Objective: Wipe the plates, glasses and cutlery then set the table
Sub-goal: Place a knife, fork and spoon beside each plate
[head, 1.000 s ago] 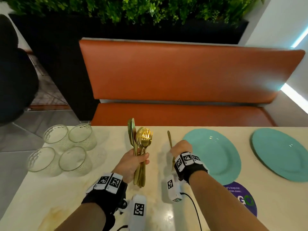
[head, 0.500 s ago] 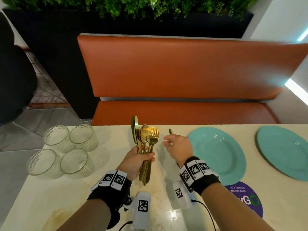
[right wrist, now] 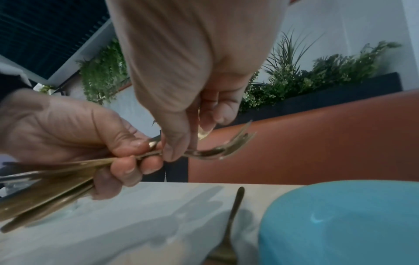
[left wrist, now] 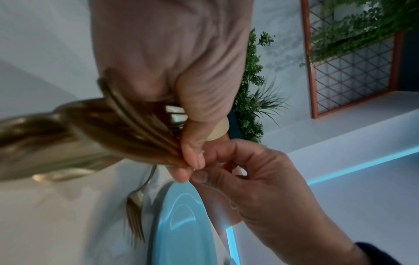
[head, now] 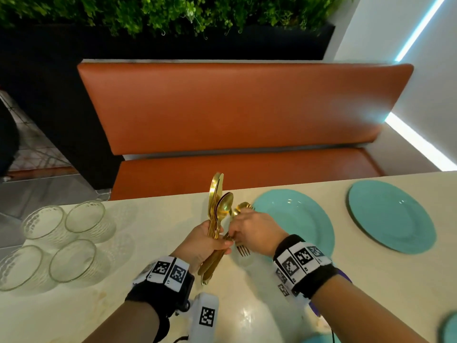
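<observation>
Right hand (head: 254, 230) now across at the gold cutlery bundle (head: 218, 219) — pinching a fork (right wrist: 217, 152) there — left hand (head: 206, 240) still gripping it.

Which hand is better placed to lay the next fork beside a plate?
The right hand: it already pinches a fork from the bundle the left hand grips, beside the teal plate.

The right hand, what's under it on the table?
Under the right hand a gold fork lies on the table, beside the teal plate. In the head view only its prongs show; the hand covers the handle.
</observation>
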Demonstrator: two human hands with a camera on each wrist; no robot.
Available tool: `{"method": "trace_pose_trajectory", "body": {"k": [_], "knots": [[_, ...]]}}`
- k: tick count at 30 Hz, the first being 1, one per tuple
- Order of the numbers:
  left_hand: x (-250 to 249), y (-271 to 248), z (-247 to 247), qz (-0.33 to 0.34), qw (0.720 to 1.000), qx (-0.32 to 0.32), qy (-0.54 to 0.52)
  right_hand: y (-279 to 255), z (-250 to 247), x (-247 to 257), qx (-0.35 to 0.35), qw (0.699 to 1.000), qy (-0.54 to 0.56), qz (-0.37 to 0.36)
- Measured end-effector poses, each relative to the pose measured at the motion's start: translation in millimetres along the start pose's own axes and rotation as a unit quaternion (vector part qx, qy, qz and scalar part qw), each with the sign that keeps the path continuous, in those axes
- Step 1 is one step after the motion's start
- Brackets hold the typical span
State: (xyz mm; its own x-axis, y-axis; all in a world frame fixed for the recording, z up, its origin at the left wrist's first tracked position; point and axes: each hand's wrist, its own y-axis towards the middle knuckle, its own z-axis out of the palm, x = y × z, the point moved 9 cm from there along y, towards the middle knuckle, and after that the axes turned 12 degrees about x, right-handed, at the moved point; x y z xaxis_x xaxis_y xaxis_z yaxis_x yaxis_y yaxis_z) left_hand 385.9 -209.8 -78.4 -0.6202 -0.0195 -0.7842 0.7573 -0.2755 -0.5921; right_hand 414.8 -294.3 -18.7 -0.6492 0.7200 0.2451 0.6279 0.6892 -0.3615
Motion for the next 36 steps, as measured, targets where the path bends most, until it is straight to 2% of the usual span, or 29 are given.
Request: {"method": "trace_pose_trajectory", "body": {"k": [3, 7, 10, 12, 15, 16, 18, 19, 23, 27, 32, 36], "knots": [[-5, 7, 23, -0.003, 0.998, 0.026, 0.05, -13, 2, -14, 0.059, 0.998, -0.005, 0.022], [-5, 14, 55, -0.009, 0.994, 0.066, 0.084, -35, 14, -38, 0.137, 0.988, 0.052, 0.058], [-3, 19, 66, -0.01, 0.992, 0.05, 0.119, -55, 24, -53, 0.164, 0.978, 0.108, 0.068], [-8, 23, 63, 0.003, 0.993, 0.005, 0.121, -70, 25, -75, 0.151, 0.975, 0.122, 0.105], [-21, 23, 51, 0.031, 0.994, -0.064, 0.088, -101, 20, -136, 0.1, 0.961, 0.146, 0.211], [-24, 23, 47, 0.035, 0.994, -0.078, 0.073, -114, 16, -163, 0.065, 0.946, 0.175, 0.263], [-29, 22, 41, 0.037, 0.993, -0.095, 0.061, -142, 14, -217, -0.012, 0.898, 0.241, 0.367], [-30, 22, 39, 0.038, 0.992, -0.099, 0.062, -152, 17, -238, -0.021, 0.878, 0.242, 0.412], [-31, 22, 38, 0.035, 0.992, -0.11, 0.055, -163, 40, -286, 0.028, 0.827, 0.186, 0.53], [-26, 23, 41, 0.036, 0.992, -0.11, 0.048, -159, 53, -306, -0.009, 0.798, 0.229, 0.557], [-21, 24, 40, 0.035, 0.992, -0.114, 0.047, -156, 56, -313, -0.094, 0.778, 0.253, 0.568], [-19, 24, 38, 0.032, 0.991, -0.121, 0.052, -155, 57, -310, -0.102, 0.775, 0.252, 0.571]]}}
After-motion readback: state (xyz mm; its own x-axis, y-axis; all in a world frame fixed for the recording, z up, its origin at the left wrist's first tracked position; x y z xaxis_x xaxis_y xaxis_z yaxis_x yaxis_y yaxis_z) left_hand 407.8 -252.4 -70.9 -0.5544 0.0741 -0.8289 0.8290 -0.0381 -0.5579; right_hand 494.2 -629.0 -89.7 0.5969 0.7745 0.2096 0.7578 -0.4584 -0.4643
